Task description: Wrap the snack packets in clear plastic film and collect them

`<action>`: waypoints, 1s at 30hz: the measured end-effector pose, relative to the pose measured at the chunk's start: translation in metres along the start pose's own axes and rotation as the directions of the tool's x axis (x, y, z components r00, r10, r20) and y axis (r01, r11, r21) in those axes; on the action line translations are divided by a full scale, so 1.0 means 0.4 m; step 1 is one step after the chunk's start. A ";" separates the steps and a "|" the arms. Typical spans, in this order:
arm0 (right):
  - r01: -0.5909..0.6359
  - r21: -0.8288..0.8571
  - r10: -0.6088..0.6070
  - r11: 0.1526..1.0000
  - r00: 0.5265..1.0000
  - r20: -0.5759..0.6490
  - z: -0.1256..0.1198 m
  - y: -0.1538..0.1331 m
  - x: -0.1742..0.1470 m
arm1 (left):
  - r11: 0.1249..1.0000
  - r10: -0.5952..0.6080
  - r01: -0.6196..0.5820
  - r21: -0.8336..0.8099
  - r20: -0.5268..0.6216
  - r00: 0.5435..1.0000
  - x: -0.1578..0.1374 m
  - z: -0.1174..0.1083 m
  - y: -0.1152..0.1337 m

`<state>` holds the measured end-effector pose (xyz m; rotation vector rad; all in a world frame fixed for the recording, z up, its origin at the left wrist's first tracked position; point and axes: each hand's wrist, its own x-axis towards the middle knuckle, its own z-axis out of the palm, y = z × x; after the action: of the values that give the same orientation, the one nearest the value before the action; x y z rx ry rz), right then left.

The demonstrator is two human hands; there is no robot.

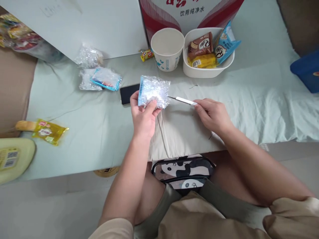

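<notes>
My left hand (146,114) grips a bubble-wrapped packet (154,89) with a light-blue edge, thumb across its front. In my right hand (211,114) is a slim white knife-like tool (185,101) with a thin dark tip. The tip points left and meets or nearly meets the packet's right edge; I cannot tell whether it touches. Partly behind my left hand lies a black phone (128,93). Left of that are a blue-edged wrapped packet (106,79) and crumpled clear wrap (89,56).
A white paper cup (167,49) and a white bin (208,72) of snack packs stand at the back, before a red-and-white carton (191,15). A small yellow wrapper (147,55) lies beside the cup. At left are a yellow snack packet (50,131) and a pale-yellow container (16,159).
</notes>
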<state>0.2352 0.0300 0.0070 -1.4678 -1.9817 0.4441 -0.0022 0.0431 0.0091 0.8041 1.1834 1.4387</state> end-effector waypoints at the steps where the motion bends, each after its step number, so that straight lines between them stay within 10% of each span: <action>1: -0.018 -0.010 0.018 1.000 1.000 -0.005 -0.007 0.012 0.001 | 1.000 -0.008 0.008 -0.006 -0.011 1.000 0.001 -0.003 0.004; 13: -0.175 -0.244 0.094 0.954 0.946 -0.311 -0.017 0.130 -0.001 | 0.807 0.227 -0.329 0.490 0.257 0.939 -0.073 0.039 -0.019; 19: 0.084 -0.028 -0.087 0.996 0.991 -0.104 -0.005 0.052 -0.009 | 0.700 0.299 -0.430 0.571 0.312 0.902 -0.047 0.017 -0.009; 30: 0.187 0.151 -0.200 0.971 0.977 0.078 0.036 0.000 -0.012 | 0.995 -0.100 0.101 0.005 0.112 0.989 -0.046 0.030 0.002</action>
<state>0.2267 0.0270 -0.0051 -1.1715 -2.0951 0.5641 0.0126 0.0281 0.0153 0.8029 1.1218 1.2951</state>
